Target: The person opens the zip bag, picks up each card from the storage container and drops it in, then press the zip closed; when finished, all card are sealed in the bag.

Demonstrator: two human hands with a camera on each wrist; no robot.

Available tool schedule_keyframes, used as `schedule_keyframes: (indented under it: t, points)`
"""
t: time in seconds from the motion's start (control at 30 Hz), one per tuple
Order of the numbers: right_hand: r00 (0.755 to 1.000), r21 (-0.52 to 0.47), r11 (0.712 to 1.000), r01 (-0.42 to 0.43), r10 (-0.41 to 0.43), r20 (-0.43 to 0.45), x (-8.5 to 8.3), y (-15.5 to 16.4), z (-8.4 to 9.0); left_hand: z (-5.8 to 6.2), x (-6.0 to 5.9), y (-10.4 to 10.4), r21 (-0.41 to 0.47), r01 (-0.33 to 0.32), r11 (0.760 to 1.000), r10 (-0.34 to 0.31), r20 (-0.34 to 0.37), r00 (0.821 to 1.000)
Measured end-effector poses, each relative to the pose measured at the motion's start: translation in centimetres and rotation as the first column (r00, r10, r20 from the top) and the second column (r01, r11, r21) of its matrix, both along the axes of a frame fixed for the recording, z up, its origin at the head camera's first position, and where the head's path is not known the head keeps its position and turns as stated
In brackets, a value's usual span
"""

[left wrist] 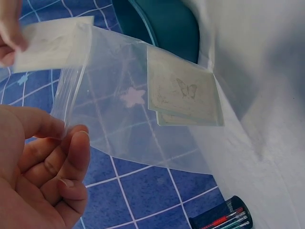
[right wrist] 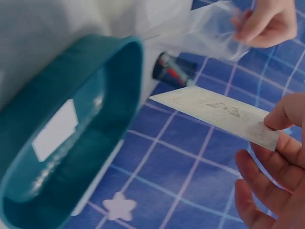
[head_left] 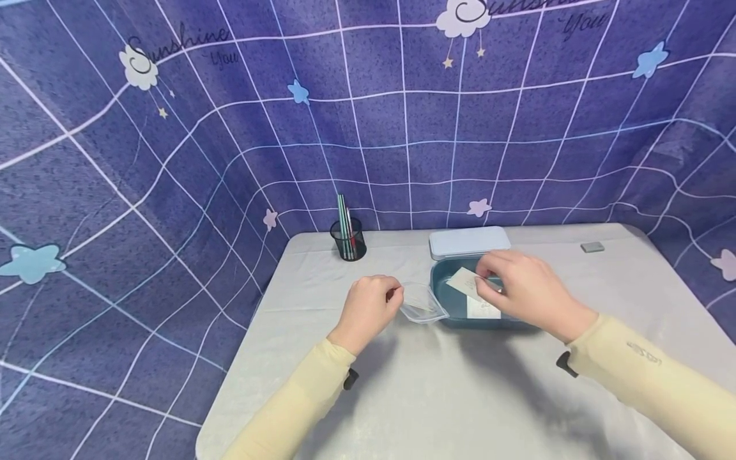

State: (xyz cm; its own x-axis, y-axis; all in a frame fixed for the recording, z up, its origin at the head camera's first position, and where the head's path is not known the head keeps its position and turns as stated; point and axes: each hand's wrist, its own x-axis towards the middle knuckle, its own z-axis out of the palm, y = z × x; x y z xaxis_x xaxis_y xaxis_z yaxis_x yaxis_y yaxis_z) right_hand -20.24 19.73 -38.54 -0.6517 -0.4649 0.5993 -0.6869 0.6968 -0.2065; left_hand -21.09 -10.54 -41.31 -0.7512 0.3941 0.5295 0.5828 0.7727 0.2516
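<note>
The card (head_left: 463, 282) sits pinched in the right hand (head_left: 520, 291) above the teal box (head_left: 439, 297); the left hand (head_left: 368, 306) pinches the clear bag (head_left: 423, 305) open. Best to keep the mouth taut and slide the card in flat.

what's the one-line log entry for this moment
left hand: pinches clear bag, cards inside | right hand: pinches butterfly card over teal box | lid: behind box
</note>
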Motion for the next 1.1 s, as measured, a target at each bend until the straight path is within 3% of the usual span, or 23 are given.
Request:
schedule_keyframes:
  t: [0.3,0.5,0.83,1.1]
  points:
    - [0.973,-0.06,0.988,-0.145,0.131,-0.191,1.6,-2.3,2.4,-0.1,-0.3,-0.1,-0.006,-0.001,1.0,0.001,0.008,1.0]
    - [0.946,-0.095,0.973,-0.209,0.176,-0.273,2.2,-3.9,2.4,-0.1,-0.3,-0.1,-0.013,-0.001,1.0,0.001,0.013,1.0]
    - [0.974,-0.063,0.978,-0.197,0.189,-0.122,2.3,-5.3,0.5,0.0,-0.2,0.0,-0.006,0.002,1.0,-0.002,0.015,1.0]
    - [0.973,-0.027,0.982,-0.187,0.181,-0.145,1.1,-6.1,-1.9,-0.1,-0.2,0.2,-0.02,0.008,1.0,-0.008,0.021,1.0]
